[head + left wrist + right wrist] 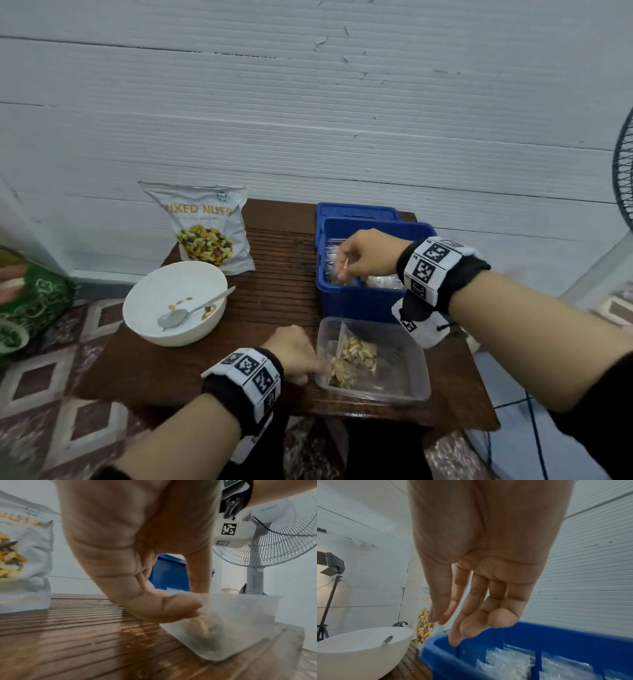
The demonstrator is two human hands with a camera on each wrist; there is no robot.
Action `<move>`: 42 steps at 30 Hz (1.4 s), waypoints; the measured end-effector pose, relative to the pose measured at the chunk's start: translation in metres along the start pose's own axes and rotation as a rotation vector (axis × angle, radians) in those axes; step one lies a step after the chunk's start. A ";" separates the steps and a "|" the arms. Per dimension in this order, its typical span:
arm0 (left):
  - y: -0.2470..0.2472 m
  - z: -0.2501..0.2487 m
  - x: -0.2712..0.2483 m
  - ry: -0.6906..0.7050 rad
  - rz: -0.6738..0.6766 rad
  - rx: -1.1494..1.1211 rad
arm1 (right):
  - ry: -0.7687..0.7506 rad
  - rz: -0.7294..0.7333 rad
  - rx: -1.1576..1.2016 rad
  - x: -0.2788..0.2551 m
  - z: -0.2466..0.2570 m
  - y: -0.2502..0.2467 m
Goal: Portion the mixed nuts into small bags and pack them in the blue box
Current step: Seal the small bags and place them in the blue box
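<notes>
The blue box (356, 301) stands at the back right of the wooden table (274, 267), with small clear bags (505, 661) standing in its compartments. My right hand (342, 270) hangs over the box's left part, fingers (471, 622) straight and pointing down, holding nothing. In front of the box sits a clear plastic container (404, 390) with filled nut bags (356, 353) inside. My left hand (308, 366) pinches the container's left wall (240, 615), thumb (180, 605) outside and a finger reaching inside. The mixed nuts pouch (205, 226) leans against the wall.
A white bowl (154, 298) with a metal spoon (191, 310) and a few nuts sits at the front left. A blue lid (356, 210) lies behind the box. A standing fan (274, 540) is at the right, a green cushion (30, 301) on the floor at the left.
</notes>
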State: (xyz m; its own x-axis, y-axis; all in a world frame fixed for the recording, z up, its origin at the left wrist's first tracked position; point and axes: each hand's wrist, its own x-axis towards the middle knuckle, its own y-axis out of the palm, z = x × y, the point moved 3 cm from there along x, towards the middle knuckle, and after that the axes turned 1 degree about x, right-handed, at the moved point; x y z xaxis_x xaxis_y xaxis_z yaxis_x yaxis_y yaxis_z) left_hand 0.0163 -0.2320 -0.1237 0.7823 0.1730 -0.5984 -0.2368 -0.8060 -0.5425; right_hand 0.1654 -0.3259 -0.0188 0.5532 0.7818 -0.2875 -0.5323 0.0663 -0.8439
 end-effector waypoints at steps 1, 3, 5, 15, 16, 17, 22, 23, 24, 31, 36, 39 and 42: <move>0.002 -0.001 -0.002 -0.003 -0.032 -0.020 | 0.003 0.008 0.013 -0.005 0.000 0.005; 0.005 -0.002 -0.004 0.015 -0.086 -0.039 | 0.007 0.034 0.032 -0.014 0.002 0.015; 0.006 -0.003 -0.006 0.023 -0.141 -0.044 | 0.004 0.060 0.032 -0.020 0.002 0.023; 0.003 -0.006 -0.019 0.052 -0.324 0.194 | 0.006 0.095 -0.056 -0.034 0.001 0.057; 0.003 -0.007 -0.019 0.058 -0.326 0.207 | 0.003 0.098 -0.071 -0.035 0.001 0.059; 0.002 -0.007 -0.019 0.070 -0.331 0.223 | 0.000 0.098 -0.084 -0.035 0.002 0.060; -0.005 -0.014 -0.024 0.183 -0.375 0.302 | -0.022 0.064 -0.095 -0.036 0.006 0.058; -0.007 -0.016 -0.023 0.215 -0.375 0.275 | -0.027 0.055 -0.088 -0.036 0.006 0.058; -0.009 -0.018 -0.023 0.246 -0.371 0.245 | -0.032 0.046 -0.080 -0.036 0.006 0.057; -0.028 -0.034 -0.020 0.413 -0.382 0.184 | -0.047 -0.057 -0.065 -0.036 0.006 0.050; -0.040 -0.034 -0.021 0.421 -0.358 0.056 | -0.044 -0.078 0.076 -0.038 0.001 0.039; -0.050 -0.034 -0.022 0.444 -0.419 0.068 | -0.032 -0.107 0.177 -0.040 0.000 0.033; -0.054 -0.039 -0.023 0.479 -0.453 0.068 | -0.044 -0.116 0.169 -0.042 0.002 0.030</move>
State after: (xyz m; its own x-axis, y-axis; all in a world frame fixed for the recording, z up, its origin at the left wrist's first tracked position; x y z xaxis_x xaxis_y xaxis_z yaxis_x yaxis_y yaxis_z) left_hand 0.0333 -0.2140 -0.0576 0.9789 0.2036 0.0175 0.1529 -0.6725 -0.7241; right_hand 0.1250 -0.3556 -0.0317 0.5904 0.7891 -0.1695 -0.5687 0.2577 -0.7812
